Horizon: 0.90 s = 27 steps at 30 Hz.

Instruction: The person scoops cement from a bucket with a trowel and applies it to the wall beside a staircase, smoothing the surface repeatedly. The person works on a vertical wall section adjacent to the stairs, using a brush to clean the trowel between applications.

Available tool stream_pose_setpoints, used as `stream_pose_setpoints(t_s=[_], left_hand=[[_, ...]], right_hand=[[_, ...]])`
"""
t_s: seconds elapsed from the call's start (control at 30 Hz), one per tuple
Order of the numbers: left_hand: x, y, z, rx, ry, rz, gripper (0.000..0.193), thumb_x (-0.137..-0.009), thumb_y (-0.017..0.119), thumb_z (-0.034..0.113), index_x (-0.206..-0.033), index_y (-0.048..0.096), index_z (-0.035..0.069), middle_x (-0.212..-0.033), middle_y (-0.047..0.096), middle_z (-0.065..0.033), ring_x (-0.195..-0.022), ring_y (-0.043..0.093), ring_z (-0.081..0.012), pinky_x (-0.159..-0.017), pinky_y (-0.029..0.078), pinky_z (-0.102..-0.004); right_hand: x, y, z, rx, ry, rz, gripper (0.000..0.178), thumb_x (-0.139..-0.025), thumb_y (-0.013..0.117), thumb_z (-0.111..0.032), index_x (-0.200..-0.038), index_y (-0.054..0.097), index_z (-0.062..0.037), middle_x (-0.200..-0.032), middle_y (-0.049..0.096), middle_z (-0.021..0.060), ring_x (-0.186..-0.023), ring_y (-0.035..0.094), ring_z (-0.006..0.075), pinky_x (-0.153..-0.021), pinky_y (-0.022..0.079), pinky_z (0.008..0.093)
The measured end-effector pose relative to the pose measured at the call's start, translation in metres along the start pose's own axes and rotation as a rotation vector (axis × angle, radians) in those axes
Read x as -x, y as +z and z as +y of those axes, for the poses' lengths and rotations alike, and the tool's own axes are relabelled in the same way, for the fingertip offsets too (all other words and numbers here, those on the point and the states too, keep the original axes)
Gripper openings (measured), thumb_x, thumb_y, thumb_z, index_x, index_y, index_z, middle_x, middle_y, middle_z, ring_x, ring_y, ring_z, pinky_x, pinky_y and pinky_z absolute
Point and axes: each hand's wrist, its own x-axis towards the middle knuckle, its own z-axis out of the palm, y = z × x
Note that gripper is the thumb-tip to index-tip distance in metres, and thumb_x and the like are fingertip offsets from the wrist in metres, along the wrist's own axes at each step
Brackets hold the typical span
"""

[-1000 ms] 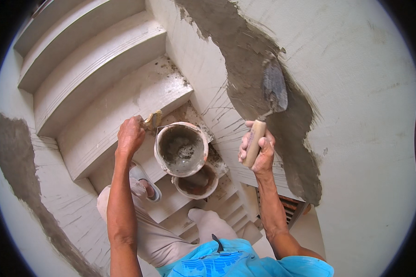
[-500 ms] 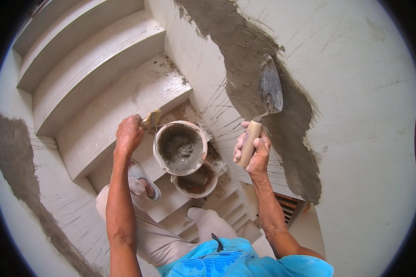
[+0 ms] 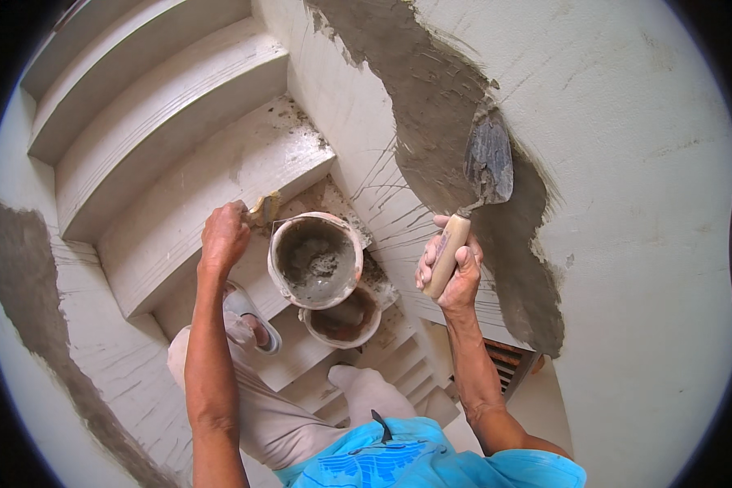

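Observation:
My right hand (image 3: 450, 264) grips the wooden handle of a trowel (image 3: 487, 167), whose grey blade lies flat against a band of wet cement (image 3: 431, 106) on the white wall (image 3: 626, 163). My left hand (image 3: 224, 237) holds up a small bucket (image 3: 315, 259) by its wooden-grip handle; grey mortar lies in the bottom of it. The bucket hangs between my two hands, above the stairs.
White steps (image 3: 163, 122) climb away at the upper left. A second, empty round pan (image 3: 343, 319) sits on a lower step under the bucket. My sandalled foot (image 3: 252, 317) rests on a step. A cement streak (image 3: 24, 285) marks the left wall. A vent grille (image 3: 504, 362) sits low in the wall.
The trowel has slid upward along the cement band on the wall. My left hand and the bucket have stayed almost where they were.

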Motion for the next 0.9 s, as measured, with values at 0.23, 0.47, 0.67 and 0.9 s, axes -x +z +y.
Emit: stream_pose_setpoints(t_s=[0.23, 0.47, 0.67, 0.9], left_hand=[[-0.001, 0.005, 0.004, 0.003, 0.031, 0.001, 0.024, -0.078, 0.053, 0.001, -0.097, 0.069, -0.001, -0.093, 0.068, -0.0288, -0.094, 0.065, -0.0469, -0.085, 0.049, -0.0547], [0.000, 0.000, 0.002, -0.016, 0.012, -0.003, 0.024, -0.081, 0.053, 0.003, -0.098, 0.070, -0.001, -0.094, 0.068, -0.0289, -0.095, 0.065, -0.0464, -0.084, 0.049, -0.0545], [0.003, 0.000, 0.005, 0.015, -0.007, -0.019, 0.023, -0.083, 0.054, 0.004, -0.098, 0.070, -0.001, -0.096, 0.069, -0.0280, -0.096, 0.065, -0.0456, -0.084, 0.050, -0.0533], [0.004, -0.001, 0.002, -0.007, 0.020, -0.011, 0.024, -0.080, 0.053, 0.002, -0.098, 0.069, -0.001, -0.094, 0.068, -0.0284, -0.094, 0.065, -0.0463, -0.083, 0.050, -0.0541]], right_hand=[[-0.020, 0.008, -0.004, 0.030, 0.023, -0.066, 0.069, -0.089, 0.068, -0.048, -0.128, 0.052, 0.0057, -0.072, 0.059, 0.0115, -0.051, 0.060, 0.0188, -0.040, 0.051, 0.0327], [0.009, 0.004, 0.000, 0.017, 0.048, 0.019, 0.069, -0.089, 0.066, -0.051, -0.126, 0.052, 0.0051, -0.071, 0.058, 0.0110, -0.050, 0.059, 0.0180, -0.040, 0.051, 0.0322], [-0.010, 0.018, 0.004, 0.122, 0.088, -0.035, 0.065, -0.090, 0.064, -0.046, -0.126, 0.052, 0.0062, -0.073, 0.060, 0.0112, -0.051, 0.059, 0.0167, -0.040, 0.050, 0.0302], [-0.047, 0.026, 0.020, 0.215, 0.101, -0.060, 0.057, -0.093, 0.058, -0.041, -0.126, 0.052, 0.0054, -0.073, 0.061, 0.0097, -0.052, 0.060, 0.0149, -0.041, 0.052, 0.0292]])
